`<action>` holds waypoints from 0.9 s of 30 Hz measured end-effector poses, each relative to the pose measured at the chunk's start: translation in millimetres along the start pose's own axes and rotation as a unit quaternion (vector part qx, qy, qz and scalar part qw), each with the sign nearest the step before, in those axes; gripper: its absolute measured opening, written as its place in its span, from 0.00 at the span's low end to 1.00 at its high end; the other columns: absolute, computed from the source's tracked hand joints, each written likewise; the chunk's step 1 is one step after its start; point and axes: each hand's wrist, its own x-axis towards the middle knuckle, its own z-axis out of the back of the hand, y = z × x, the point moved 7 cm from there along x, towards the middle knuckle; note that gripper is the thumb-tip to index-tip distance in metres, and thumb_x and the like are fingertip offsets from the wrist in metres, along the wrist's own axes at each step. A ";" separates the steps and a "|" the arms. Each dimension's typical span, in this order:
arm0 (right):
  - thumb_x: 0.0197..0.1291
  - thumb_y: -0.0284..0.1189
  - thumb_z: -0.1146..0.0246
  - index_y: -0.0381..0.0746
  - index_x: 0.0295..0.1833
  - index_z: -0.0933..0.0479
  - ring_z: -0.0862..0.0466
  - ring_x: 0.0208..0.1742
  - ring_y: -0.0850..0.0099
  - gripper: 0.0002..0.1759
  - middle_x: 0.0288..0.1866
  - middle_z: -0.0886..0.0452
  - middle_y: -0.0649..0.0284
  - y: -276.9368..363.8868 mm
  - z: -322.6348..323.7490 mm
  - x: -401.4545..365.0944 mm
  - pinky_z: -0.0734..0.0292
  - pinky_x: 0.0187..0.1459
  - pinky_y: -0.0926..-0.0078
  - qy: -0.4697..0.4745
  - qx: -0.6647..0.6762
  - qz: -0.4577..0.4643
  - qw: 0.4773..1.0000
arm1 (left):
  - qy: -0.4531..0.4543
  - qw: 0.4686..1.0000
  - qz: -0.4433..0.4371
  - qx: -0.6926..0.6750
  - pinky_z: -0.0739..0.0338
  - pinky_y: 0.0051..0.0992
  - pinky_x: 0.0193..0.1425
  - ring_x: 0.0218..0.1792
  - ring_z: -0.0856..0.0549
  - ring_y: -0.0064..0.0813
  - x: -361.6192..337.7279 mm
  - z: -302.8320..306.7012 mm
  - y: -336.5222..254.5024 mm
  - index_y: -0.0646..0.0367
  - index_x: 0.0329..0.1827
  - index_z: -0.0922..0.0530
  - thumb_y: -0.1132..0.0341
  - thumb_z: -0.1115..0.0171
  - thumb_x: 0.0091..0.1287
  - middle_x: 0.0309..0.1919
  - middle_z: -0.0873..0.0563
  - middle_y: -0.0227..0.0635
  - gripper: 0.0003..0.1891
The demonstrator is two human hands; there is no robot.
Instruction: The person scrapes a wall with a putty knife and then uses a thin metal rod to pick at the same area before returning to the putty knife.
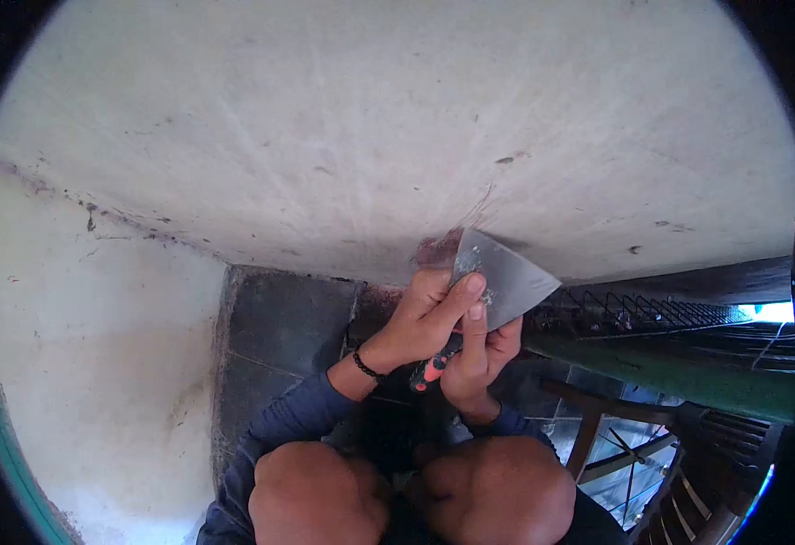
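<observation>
A wide putty knife (514,282) with a flared metal blade is held in front of the wall, its blade tilted up and to the right. Specks of pale residue cling to the blade's left part. My left hand (420,318), with a dark beaded bracelet at the wrist, pinches the blade's left side under its thumb. Lower down, my right hand (481,359) grips around the base of the blade, thumb pressed on its face. The red-and-black handle end sticks out below, between the hands. Behind the blade, a reddish scraped patch (436,250) marks the wall.
The whitish wall (325,118) has scuffs and chipped spots and meets a side wall (107,336) at left. Dark floor tiles (279,313) lie below. At right are a black wire rack (625,309), a green beam (670,368) and a dark wooden chair (706,463).
</observation>
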 end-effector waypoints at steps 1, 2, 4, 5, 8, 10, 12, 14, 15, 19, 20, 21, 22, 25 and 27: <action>0.66 0.27 0.45 0.31 0.53 0.31 0.25 0.45 0.79 0.13 0.45 0.22 0.62 -7.8 3.7 -2.6 0.30 0.48 0.80 -0.001 -0.013 -0.009 1.000 | -0.008 1.000 0.011 -0.012 0.36 0.18 0.24 0.24 0.30 0.11 -2.7 2.2 10.5 0.62 0.27 0.25 0.56 0.50 0.73 0.20 0.26 0.21 0.20; 0.66 0.27 0.45 0.31 0.53 0.31 0.25 0.45 0.79 0.13 0.45 0.22 0.62 -12.2 5.6 -3.5 0.30 0.48 0.80 0.004 -0.014 -0.017 1.000 | -0.015 0.999 0.024 -0.026 0.36 0.19 0.24 0.25 0.31 0.11 -6.1 3.6 22.9 0.64 0.27 0.26 0.57 0.50 0.74 0.20 0.26 0.22 0.20; 0.66 0.27 0.45 0.31 0.53 0.31 0.25 0.45 0.79 0.13 0.45 0.22 0.63 -18.2 10.6 -6.9 0.30 0.48 0.79 0.011 -0.021 -0.033 0.999 | -0.021 0.998 0.046 -0.042 0.36 0.21 0.25 0.25 0.31 0.12 -8.2 1.8 27.6 0.65 0.26 0.26 0.58 0.50 0.74 0.20 0.26 0.22 0.20; 0.66 0.26 0.45 0.31 0.52 0.30 0.25 0.45 0.79 0.12 0.45 0.22 0.63 -16.5 11.7 -7.9 0.30 0.48 0.79 0.007 -0.020 -0.032 0.999 | -0.022 0.997 0.053 -0.045 0.36 0.21 0.25 0.25 0.31 0.12 -8.8 0.8 24.8 0.65 0.26 0.26 0.58 0.50 0.74 0.20 0.25 0.22 0.21; 0.67 0.25 0.46 0.31 0.51 0.28 0.25 0.44 0.79 0.11 0.46 0.22 0.63 -11.2 7.5 -4.8 0.29 0.47 0.80 0.002 -0.009 -0.025 1.000 | -0.011 0.999 0.027 -0.024 0.36 0.19 0.23 0.24 0.30 0.11 -5.9 2.3 23.3 0.62 0.27 0.25 0.56 0.50 0.74 0.20 0.25 0.21 0.20; 0.67 0.25 0.46 0.31 0.51 0.28 0.24 0.44 0.79 0.11 0.46 0.22 0.63 -11.1 7.2 -4.7 0.29 0.47 0.80 0.001 -0.005 -0.021 1.000 | -0.002 1.000 0.020 -0.021 0.37 0.18 0.23 0.23 0.30 0.10 -5.0 2.3 23.4 0.61 0.27 0.25 0.56 0.50 0.74 0.20 0.25 0.21 0.20; 0.67 0.25 0.46 0.31 0.51 0.28 0.24 0.45 0.79 0.11 0.46 0.22 0.62 -11.5 7.7 -4.5 0.29 0.47 0.79 0.000 -0.011 -0.025 1.000 | 0.001 0.999 0.040 -0.037 0.37 0.18 0.22 0.23 0.30 0.10 -5.5 1.8 22.1 0.61 0.27 0.25 0.56 0.50 0.74 0.20 0.25 0.21 0.20; 0.67 0.26 0.45 0.31 0.52 0.29 0.24 0.45 0.79 0.12 0.46 0.22 0.63 -12.4 7.0 -4.7 0.30 0.48 0.79 -0.001 -0.008 -0.034 0.999 | -0.002 0.999 0.031 -0.027 0.37 0.18 0.22 0.23 0.31 0.10 -5.1 2.3 21.4 0.61 0.26 0.25 0.56 0.50 0.74 0.19 0.26 0.21 0.20; 0.66 0.27 0.45 0.31 0.53 0.29 0.25 0.45 0.79 0.13 0.45 0.22 0.63 -12.8 6.5 -5.3 0.31 0.49 0.79 -0.003 -0.003 -0.042 0.999 | -0.004 0.999 0.027 -0.023 0.37 0.18 0.22 0.23 0.31 0.10 -5.3 2.0 20.8 0.60 0.26 0.26 0.56 0.50 0.74 0.19 0.26 0.20 0.20; 0.66 0.27 0.45 0.31 0.54 0.30 0.25 0.46 0.79 0.14 0.45 0.22 0.63 -11.8 4.8 -4.2 0.32 0.50 0.79 -0.005 0.006 -0.041 0.999 | -0.011 0.999 0.029 -0.019 0.36 0.18 0.23 0.24 0.30 0.10 -5.5 0.7 15.5 0.62 0.26 0.26 0.56 0.50 0.74 0.20 0.25 0.22 0.21; 0.66 0.27 0.45 0.31 0.54 0.30 0.25 0.46 0.79 0.14 0.45 0.22 0.63 -11.4 4.5 -4.1 0.32 0.50 0.79 -0.001 0.008 -0.045 0.999 | -0.005 0.999 0.036 -0.016 0.34 0.18 0.25 0.25 0.29 0.11 -6.2 2.0 16.3 0.64 0.27 0.25 0.57 0.50 0.74 0.21 0.24 0.23 0.21; 0.66 0.27 0.45 0.31 0.54 0.30 0.25 0.46 0.79 0.14 0.46 0.22 0.63 -10.4 4.6 -3.9 0.32 0.51 0.79 0.003 0.010 -0.049 0.999 | 0.002 0.999 0.043 -0.012 0.32 0.19 0.26 0.26 0.28 0.11 -6.8 2.1 16.9 0.66 0.28 0.24 0.57 0.51 0.74 0.21 0.22 0.25 0.21; 0.66 0.27 0.45 0.31 0.54 0.30 0.25 0.46 0.79 0.14 0.46 0.23 0.63 -9.9 4.6 -3.9 0.32 0.51 0.79 0.005 0.012 -0.053 0.999 | 0.003 0.999 0.041 -0.025 0.32 0.19 0.26 0.26 0.28 0.11 -6.6 1.3 15.7 0.66 0.29 0.24 0.57 0.51 0.74 0.22 0.22 0.25 0.21; 0.66 0.27 0.45 0.31 0.54 0.30 0.25 0.46 0.79 0.14 0.46 0.22 0.63 -10.1 4.5 -4.2 0.32 0.51 0.79 -0.003 0.018 -0.054 0.998 | 0.003 0.999 0.034 -0.042 0.31 0.19 0.27 0.27 0.28 0.12 -6.0 -0.3 12.8 0.66 0.30 0.24 0.58 0.51 0.74 0.23 0.22 0.25 0.20; 0.67 0.27 0.45 0.31 0.52 0.29 0.25 0.46 0.79 0.13 0.46 0.22 0.62 -11.5 6.5 -3.2 0.31 0.49 0.80 0.001 0.011 -0.048 0.999 | -0.001 0.999 0.028 -0.024 0.31 0.19 0.27 0.27 0.27 0.12 -6.0 0.5 14.2 0.66 0.31 0.24 0.57 0.51 0.74 0.23 0.22 0.24 0.20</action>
